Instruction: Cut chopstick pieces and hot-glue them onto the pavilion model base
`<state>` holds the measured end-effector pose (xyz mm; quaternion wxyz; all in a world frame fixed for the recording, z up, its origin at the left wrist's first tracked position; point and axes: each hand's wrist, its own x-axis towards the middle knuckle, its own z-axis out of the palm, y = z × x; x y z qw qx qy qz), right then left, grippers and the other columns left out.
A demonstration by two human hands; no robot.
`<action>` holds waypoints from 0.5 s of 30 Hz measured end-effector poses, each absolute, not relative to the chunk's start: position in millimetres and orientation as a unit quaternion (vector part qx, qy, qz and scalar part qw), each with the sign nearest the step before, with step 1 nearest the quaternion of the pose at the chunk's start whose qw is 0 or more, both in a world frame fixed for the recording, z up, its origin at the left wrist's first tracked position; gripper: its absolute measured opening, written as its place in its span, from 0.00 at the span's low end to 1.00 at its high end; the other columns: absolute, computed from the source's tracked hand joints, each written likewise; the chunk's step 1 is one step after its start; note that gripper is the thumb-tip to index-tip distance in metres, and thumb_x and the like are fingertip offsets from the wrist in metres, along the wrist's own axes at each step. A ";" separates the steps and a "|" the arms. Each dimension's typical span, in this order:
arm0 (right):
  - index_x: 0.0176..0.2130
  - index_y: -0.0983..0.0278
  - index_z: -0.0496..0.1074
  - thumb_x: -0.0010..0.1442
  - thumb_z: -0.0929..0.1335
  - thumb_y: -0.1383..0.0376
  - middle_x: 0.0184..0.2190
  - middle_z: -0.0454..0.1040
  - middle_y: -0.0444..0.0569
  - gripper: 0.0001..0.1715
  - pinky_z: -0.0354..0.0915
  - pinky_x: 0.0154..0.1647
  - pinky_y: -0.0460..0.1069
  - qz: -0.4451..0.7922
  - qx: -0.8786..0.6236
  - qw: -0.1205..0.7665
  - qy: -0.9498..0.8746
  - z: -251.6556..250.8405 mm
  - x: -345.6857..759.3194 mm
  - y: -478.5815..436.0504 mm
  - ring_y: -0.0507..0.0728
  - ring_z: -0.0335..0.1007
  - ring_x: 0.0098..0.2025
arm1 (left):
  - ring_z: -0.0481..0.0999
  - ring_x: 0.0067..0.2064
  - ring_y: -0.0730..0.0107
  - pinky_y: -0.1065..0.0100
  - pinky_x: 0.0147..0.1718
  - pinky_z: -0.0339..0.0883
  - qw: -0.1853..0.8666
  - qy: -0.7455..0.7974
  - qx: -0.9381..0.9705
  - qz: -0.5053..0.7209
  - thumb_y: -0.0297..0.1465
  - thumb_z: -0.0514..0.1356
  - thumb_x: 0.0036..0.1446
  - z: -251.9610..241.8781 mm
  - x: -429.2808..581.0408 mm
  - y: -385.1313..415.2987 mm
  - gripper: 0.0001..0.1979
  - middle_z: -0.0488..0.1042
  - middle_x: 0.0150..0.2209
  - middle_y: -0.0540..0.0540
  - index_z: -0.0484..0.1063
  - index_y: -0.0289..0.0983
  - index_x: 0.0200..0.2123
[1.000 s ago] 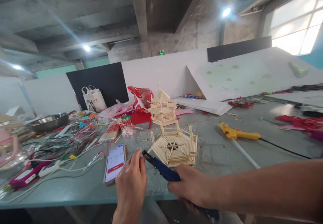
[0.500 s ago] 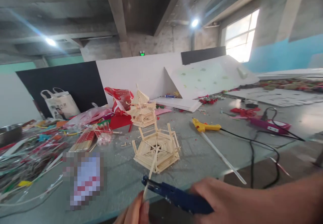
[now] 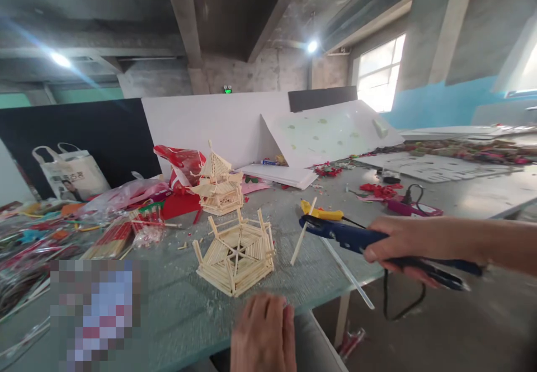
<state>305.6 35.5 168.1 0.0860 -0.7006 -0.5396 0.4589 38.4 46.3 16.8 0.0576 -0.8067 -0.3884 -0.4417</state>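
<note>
My right hand (image 3: 403, 246) grips the handles of blue pliers (image 3: 348, 236), held out to the right above the table edge. The pliers' jaws pinch a thin wooden stick (image 3: 302, 231) that hangs slanted. My left hand (image 3: 263, 335) rests low at the front table edge with its fingers together, nothing visible in it. Just beyond my left hand sits a hexagonal base built of wooden sticks (image 3: 235, 252). Behind it stands a stick pagoda model (image 3: 217, 182).
A yellow glue gun (image 3: 321, 213) with a glue stick and black cord lies right of the base. Red-tipped stick bundles (image 3: 126, 229), plastic bags, a tote bag (image 3: 71, 173) and clutter fill the left. A blurred phone (image 3: 98, 310) lies front left. White boards lean at the back.
My right hand swung the pliers up and to the right, carrying the stick away from my left hand. My left hand let go of the stick and dropped to the table edge. The view turned right.
</note>
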 end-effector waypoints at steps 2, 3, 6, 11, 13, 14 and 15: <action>0.23 0.65 0.61 0.56 0.58 0.65 0.11 0.60 0.41 0.11 0.55 0.13 0.40 0.453 -0.703 0.080 -0.542 162.7 311.8 41.3 0.46 0.56 0.12 | 0.75 0.32 0.64 0.65 0.30 0.71 0.066 -0.393 -0.835 -0.379 0.26 0.50 0.57 4.3 46.8 57.3 0.09 0.73 0.28 0.46 0.68 0.39 0.30; 0.23 0.65 0.61 0.56 0.59 0.65 0.11 0.60 0.41 0.12 0.55 0.13 0.40 0.453 -0.704 0.072 -0.542 159.4 311.6 44.4 0.46 0.55 0.12 | 0.75 0.33 0.63 0.63 0.30 0.72 0.069 -0.414 -0.834 -0.357 0.25 0.50 0.56 -0.7 50.0 61.6 0.09 0.73 0.28 0.46 0.68 0.39 0.29; 0.23 0.64 0.60 0.55 0.60 0.65 0.13 0.61 0.41 0.10 0.57 0.14 0.41 0.459 -0.709 0.047 -0.533 149.8 305.1 55.0 0.46 0.55 0.12 | 0.74 0.36 0.60 0.58 0.35 0.72 0.084 -0.478 -0.808 -0.334 0.24 0.51 0.56 -9.3 53.8 70.8 0.08 0.74 0.32 0.44 0.70 0.37 0.31; 0.24 0.64 0.60 0.53 0.61 0.64 0.14 0.61 0.42 0.08 0.57 0.14 0.41 0.472 -0.693 0.040 -0.544 134.5 301.8 73.8 0.47 0.56 0.13 | 0.76 0.39 0.61 0.61 0.38 0.73 0.119 -0.463 -0.812 -0.335 0.27 0.49 0.58 -7.4 43.0 88.4 0.11 0.76 0.36 0.42 0.72 0.36 0.36; 0.23 0.64 0.61 0.51 0.62 0.64 0.14 0.61 0.42 0.08 0.57 0.13 0.41 0.476 -0.686 0.043 -0.549 128.1 304.7 80.7 0.47 0.56 0.13 | 0.76 0.40 0.60 0.61 0.39 0.73 0.141 -0.475 -0.801 -0.336 0.28 0.49 0.58 -3.5 37.5 97.5 0.13 0.77 0.37 0.40 0.73 0.33 0.38; 0.23 0.64 0.61 0.51 0.62 0.65 0.13 0.60 0.41 0.07 0.57 0.13 0.41 0.477 -0.682 0.045 -0.552 125.2 306.3 84.0 0.46 0.55 0.12 | 0.76 0.40 0.60 0.61 0.39 0.73 0.147 -0.485 -0.794 -0.334 0.28 0.48 0.58 -1.1 35.9 101.4 0.14 0.77 0.38 0.39 0.73 0.32 0.38; 0.23 0.64 0.61 0.50 0.62 0.65 0.13 0.60 0.41 0.07 0.57 0.12 0.41 0.478 -0.679 0.046 -0.555 122.6 307.8 87.3 0.46 0.55 0.12 | 0.76 0.41 0.60 0.61 0.39 0.72 0.147 -0.492 -0.790 -0.334 0.29 0.48 0.59 1.8 35.6 104.4 0.14 0.77 0.38 0.39 0.73 0.32 0.39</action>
